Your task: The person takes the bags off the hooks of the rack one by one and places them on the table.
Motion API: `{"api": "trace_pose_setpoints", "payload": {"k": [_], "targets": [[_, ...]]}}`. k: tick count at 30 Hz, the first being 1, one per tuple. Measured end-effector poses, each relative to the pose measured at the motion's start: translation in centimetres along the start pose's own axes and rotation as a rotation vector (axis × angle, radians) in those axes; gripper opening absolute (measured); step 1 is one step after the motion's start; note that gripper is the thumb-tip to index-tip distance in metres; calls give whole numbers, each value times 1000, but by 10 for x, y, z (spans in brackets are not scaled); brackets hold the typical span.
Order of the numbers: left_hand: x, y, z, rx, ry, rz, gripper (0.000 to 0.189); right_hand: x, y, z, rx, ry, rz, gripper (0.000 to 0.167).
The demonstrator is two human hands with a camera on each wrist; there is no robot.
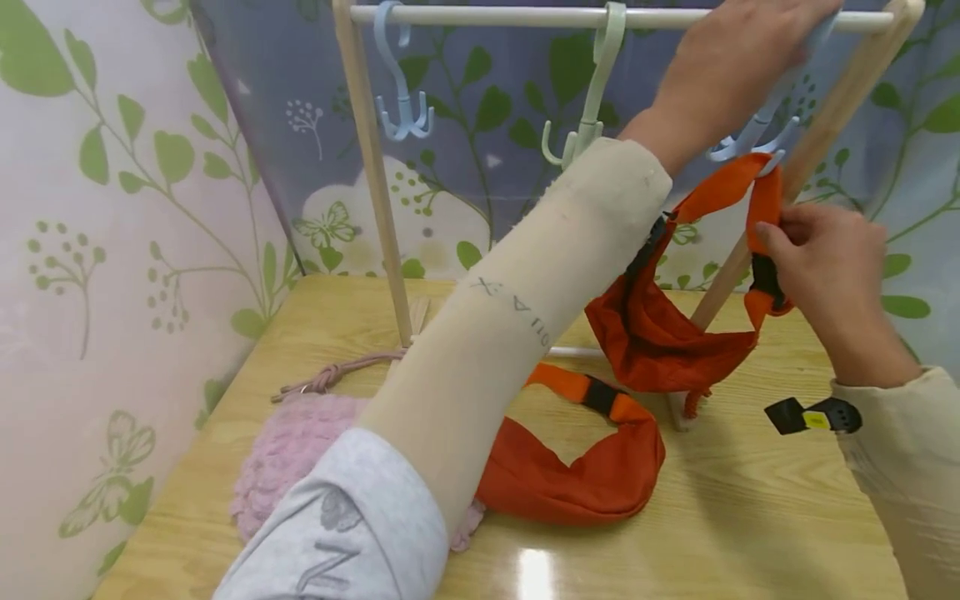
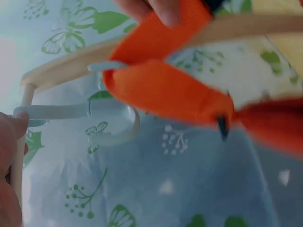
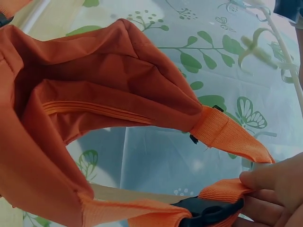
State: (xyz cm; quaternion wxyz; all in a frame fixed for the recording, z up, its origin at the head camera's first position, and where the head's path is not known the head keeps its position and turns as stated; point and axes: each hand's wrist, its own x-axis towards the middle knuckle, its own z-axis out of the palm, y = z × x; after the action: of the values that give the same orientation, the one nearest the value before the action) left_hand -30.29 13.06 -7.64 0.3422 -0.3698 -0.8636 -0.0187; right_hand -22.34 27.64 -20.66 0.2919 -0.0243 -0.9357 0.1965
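Observation:
At the right end of the rack's white rod (image 1: 495, 15), my left hand (image 1: 738, 71) grips the top of a pale blue multi-prong hook (image 1: 753, 129). An orange waist bag (image 1: 660, 350) hangs by its strap loop from one prong of that hook. Lower down, my right hand (image 1: 843, 275) pinches the bag's strap (image 1: 765, 208) just above its black buckle (image 1: 765, 275). The right wrist view shows the bag's body (image 3: 118, 75) sagging, with a zip along it. In the left wrist view the strap (image 2: 165, 90) loops over the prong.
Another orange waist bag (image 1: 577, 483) lies on the wooden table (image 1: 735, 517). Beside it is a fluffy pink bag (image 1: 300, 458) with a cord, partly hidden by my left sleeve. A blue hook (image 1: 405, 117) and a green hook (image 1: 592, 108) hang farther left along the rod.

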Motion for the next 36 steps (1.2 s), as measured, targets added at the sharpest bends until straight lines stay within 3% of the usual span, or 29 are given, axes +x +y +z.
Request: {"api": "trace_pose_setpoints", "payload": {"k": [9, 16, 20, 28, 36], "targets": [[3, 6, -3, -93, 6, -33, 46, -1, 3, 0, 6, 45, 42, 40], [5, 11, 1, -50, 5, -31, 46, -4, 9, -2, 14, 87, 87, 41], [4, 11, 1, -63, 14, -55, 46, -2, 9, -4, 25, 128, 68, 41], [2, 7, -5, -69, -16, -86, 48, 7, 4, -11, 113, 121, 131, 44], [-2, 6, -5, -120, -19, -112, 46, 12, -1, -16, 117, 87, 177, 46]]}}
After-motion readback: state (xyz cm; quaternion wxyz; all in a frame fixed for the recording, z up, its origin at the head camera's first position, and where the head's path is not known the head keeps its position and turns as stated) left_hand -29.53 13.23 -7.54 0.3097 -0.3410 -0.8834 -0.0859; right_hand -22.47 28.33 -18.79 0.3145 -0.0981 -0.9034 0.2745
